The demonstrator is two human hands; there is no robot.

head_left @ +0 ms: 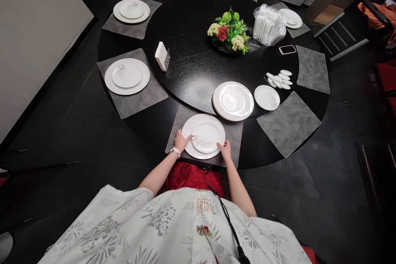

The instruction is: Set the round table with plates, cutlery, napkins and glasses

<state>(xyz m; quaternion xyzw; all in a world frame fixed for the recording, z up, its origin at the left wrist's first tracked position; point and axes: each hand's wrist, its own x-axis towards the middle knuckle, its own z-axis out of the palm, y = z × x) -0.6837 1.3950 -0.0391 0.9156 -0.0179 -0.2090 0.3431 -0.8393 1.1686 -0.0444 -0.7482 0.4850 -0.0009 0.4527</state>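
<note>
Just in front of me a large white plate (187, 126) lies on a grey placemat (236, 132), with a smaller plate (206, 130) with a grey floral print resting on it. My left hand (182, 142) grips the large plate's left rim, its thumb reaching to the small plate's edge. On the opposite side my right hand (225, 150) holds the rim, thumb on top; the fingers beneath are partly hidden. Close beyond stands a stack of large white plates (233, 101), beside a printed small plate (267, 97).
White spoons (280, 80) lie in a pile right of centre. Behind them are a phone (287, 50) and wrapped white items (269, 25). A flower arrangement (229, 33) and napkin holder (162, 56) stand on the black turntable (185, 41). Plated placemats (142, 101) ring the table.
</note>
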